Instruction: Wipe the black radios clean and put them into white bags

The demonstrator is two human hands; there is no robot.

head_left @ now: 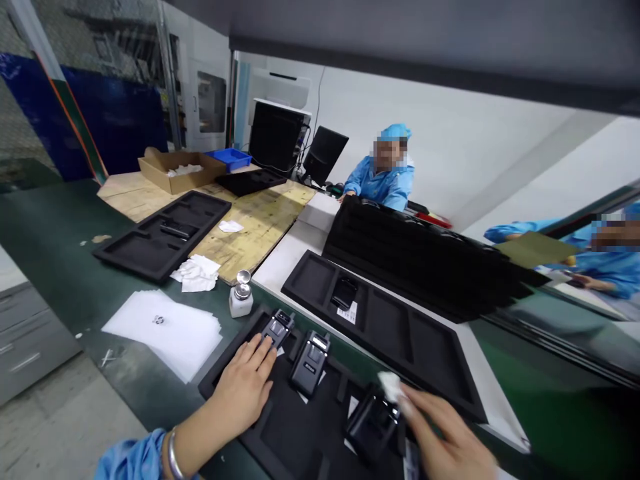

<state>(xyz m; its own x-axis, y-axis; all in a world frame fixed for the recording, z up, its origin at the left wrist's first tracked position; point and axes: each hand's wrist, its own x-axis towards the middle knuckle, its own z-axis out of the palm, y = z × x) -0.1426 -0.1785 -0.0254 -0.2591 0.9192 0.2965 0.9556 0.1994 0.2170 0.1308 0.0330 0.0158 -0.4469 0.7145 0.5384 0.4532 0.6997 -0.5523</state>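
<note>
A black foam tray (293,443) lies in front of me with several black handheld devices in it. My left hand (243,390) rests flat, fingers stretched out, over the lower part of the leftmost device (281,323). Beside it sits a second black device (310,365) with white labels or paper partly showing beneath. My right hand (445,433), slightly blurred, pinches a crumpled white wipe (390,385) at the upper end of a third device (373,427). More of the tray's right end is hidden behind that hand.
Left of the tray are a white pump bottle (241,303), a stack of white sheets (165,333) and crumpled wipes (197,272). Behind it, another foam tray (385,327) holds one device. Stacked black trays (400,260) stand farther back. Two co-workers in blue sit across the bench.
</note>
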